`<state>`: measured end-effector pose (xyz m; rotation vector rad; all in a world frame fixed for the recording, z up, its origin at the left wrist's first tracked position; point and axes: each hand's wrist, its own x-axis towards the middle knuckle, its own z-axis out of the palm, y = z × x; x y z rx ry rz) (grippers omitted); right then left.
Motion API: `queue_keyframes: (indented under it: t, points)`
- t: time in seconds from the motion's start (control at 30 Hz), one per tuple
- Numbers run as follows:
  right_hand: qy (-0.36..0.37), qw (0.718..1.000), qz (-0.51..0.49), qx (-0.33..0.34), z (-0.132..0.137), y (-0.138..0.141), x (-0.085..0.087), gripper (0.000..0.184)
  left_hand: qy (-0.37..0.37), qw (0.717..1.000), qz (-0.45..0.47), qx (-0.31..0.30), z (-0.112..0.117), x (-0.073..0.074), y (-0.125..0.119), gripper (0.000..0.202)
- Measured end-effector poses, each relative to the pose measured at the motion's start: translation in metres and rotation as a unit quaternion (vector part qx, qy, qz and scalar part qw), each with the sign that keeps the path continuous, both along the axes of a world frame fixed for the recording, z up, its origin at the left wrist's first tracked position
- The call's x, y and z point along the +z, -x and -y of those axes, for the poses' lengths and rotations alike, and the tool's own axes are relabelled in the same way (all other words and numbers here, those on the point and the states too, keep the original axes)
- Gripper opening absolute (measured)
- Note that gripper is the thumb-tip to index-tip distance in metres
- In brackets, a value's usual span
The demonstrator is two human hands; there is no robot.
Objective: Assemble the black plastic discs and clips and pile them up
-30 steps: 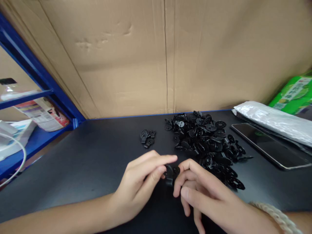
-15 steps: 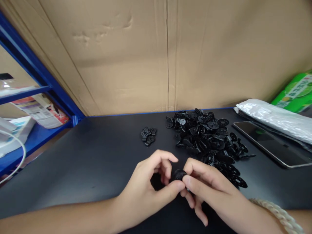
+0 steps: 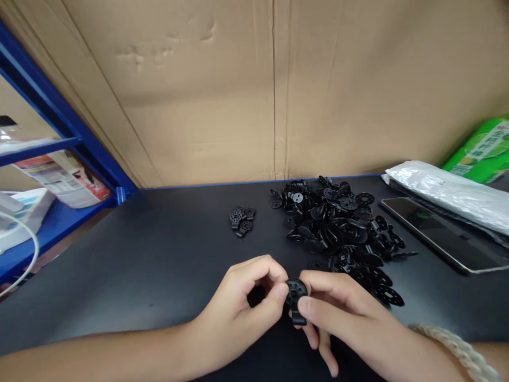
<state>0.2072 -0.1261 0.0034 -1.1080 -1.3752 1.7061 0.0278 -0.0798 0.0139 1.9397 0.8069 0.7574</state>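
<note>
Between my two hands is a black plastic clip [image 3: 296, 300] with a round, perforated head and a narrow tab pointing down. My left hand [image 3: 254, 302] pinches the left edge of its head between thumb and forefinger. From the other side, my right hand [image 3: 338, 307] grips it with thumb and forefinger, the remaining fingers curled loosely below. Beyond the hands, slightly left, lies a small group of similar black clips [image 3: 242, 220]. A large heap of black perforated discs and clips [image 3: 330, 217] spreads out behind and to the right of my right hand.
A phone [image 3: 441, 233] lies right of the heap, beside a silvery plastic bag [image 3: 449, 188] and a green package [image 3: 483, 148]. Cardboard [image 3: 199, 106] stands behind the black table [image 3: 159, 254]. At left is a blue shelf [image 3: 91, 159] with a white cable [image 3: 35, 249].
The clip has been turned so its perforated face and tab now show. My left thumb and forefinger, apart before, have closed on its edge.
</note>
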Motion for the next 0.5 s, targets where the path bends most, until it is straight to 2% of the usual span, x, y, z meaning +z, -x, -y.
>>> queue_keyframes:
  t: [0.17, 0.5]
  points:
    - [0.008, 1.0, 0.027, -0.001, 0.0002, 0.0006, 0.0004, 0.04, -0.024, 1.0, -0.006, -0.002, 0.0009, -0.0017, 0.0007, 0.02]
    - [0.026, 0.999, 0.032, -0.023, 0.0008, 0.003, 0.0016, 0.046, 0.035, 0.999, -0.007, -0.012, 0.0008, -0.0041, 0.0012, 0.02]
